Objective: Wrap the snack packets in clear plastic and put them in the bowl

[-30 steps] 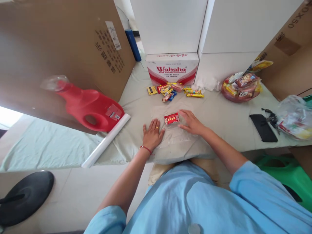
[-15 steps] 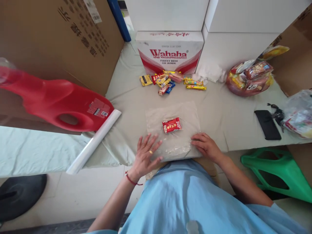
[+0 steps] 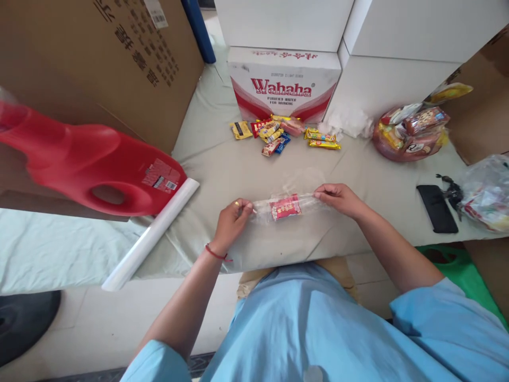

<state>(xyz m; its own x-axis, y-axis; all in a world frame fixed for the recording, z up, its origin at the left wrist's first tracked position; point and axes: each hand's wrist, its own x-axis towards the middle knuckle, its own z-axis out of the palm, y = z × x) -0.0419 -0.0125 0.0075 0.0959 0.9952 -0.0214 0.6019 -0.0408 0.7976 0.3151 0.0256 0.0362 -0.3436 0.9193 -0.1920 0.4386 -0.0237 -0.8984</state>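
A small red snack packet (image 3: 286,207) lies on the table under a fold of clear plastic film (image 3: 262,213). My left hand (image 3: 232,223) pinches the film's left end, with a ring on one finger and a red cord at the wrist. Its right end is pinched between the thumb and fingers of my right hand (image 3: 337,198). Part of the film spreads flat beyond the packet. Farther back, several small wrapped snacks (image 3: 272,132) lie in a loose pile.
A Wahaha carton (image 3: 284,87) stands behind the snacks. To the left are a red jug (image 3: 95,164) and a white film roll (image 3: 153,233) overhanging the table edge. On the right sit a bowl of packaged food (image 3: 411,132), a black phone (image 3: 437,208) and a plastic bag (image 3: 489,196).
Both hands went from resting flat-fingered on the film's near edge to pinching it. They have moved away from my body, folding the near side of the film over the red packet.
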